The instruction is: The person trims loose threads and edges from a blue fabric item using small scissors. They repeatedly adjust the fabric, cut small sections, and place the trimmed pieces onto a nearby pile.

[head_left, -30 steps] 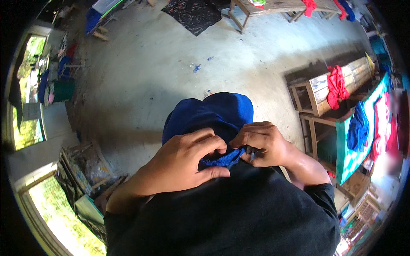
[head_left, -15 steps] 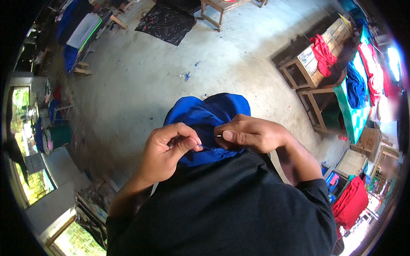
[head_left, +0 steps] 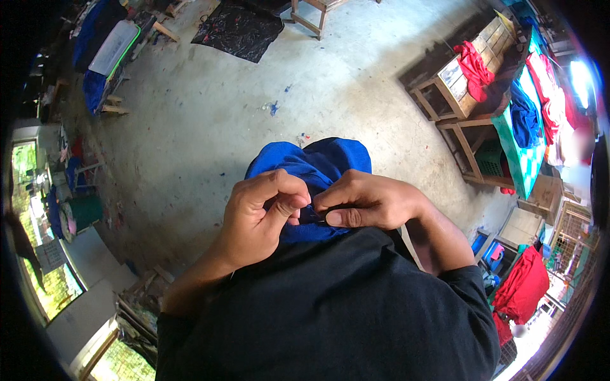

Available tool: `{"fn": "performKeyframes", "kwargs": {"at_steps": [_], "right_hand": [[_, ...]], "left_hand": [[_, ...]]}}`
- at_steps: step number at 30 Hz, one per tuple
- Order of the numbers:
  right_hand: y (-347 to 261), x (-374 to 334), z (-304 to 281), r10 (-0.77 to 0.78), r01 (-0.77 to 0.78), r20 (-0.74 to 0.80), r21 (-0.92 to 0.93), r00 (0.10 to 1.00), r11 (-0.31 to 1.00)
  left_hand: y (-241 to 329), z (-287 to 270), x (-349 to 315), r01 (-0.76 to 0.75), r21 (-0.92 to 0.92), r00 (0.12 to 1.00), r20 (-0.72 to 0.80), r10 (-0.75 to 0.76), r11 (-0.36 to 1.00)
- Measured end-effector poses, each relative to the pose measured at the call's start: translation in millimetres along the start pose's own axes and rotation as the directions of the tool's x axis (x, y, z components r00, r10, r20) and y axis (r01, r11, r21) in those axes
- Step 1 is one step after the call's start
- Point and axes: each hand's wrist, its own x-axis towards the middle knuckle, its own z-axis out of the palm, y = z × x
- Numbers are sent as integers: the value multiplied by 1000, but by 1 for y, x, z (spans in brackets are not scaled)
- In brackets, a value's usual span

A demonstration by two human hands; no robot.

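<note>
A bunched royal-blue cloth [head_left: 286, 159] lies over my lap, its near edge against my black shirt. Above its left part, my left hand [head_left: 264, 213] is closed in a pinch, and what its fingertips hold is too small to make out. My right hand [head_left: 368, 206] is closed over the cloth, thumb pressed toward the curled forefinger. A small thin dark tool [head_left: 321, 221] with a shiny bit shows at that thumb's tip; most of it is hidden. The fingertips of both hands nearly meet.
Beyond my lap spreads a concrete floor [head_left: 210, 127] with blue scraps [head_left: 273, 108]. A black plastic sheet [head_left: 238, 32] lies at the far side. On the right stand a wooden bench [head_left: 445, 95] with red cloth [head_left: 473, 70] and a table with a green-checked cover [head_left: 511, 149].
My left hand has risen slightly and moved right, closer to my right hand. The right thumb has come down and left. A blue strand seen at the left fingertips no longer shows clearly.
</note>
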Motion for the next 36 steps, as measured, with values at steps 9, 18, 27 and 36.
{"fn": "performKeyframes", "kwargs": {"at_steps": [9,18,27,36], "right_hand": [[-6,5,1,116,-112,-11,185,993,976],[6,12,1,36,-43,98,69,994,997],[-13,7,5,157,-158,-15,-103,988,982],[-17,4,-6,-78,83,223,-14,972,996]], "left_hand": [[-8,-5,-7,-15,-159,985,-174,-13,987],[-2,-5,1,90,-262,969,-199,-145,961],[7,-44,1,165,323,985,-9,-172,932],[5,-25,-4,-134,312,917,399,-2,941]]}}
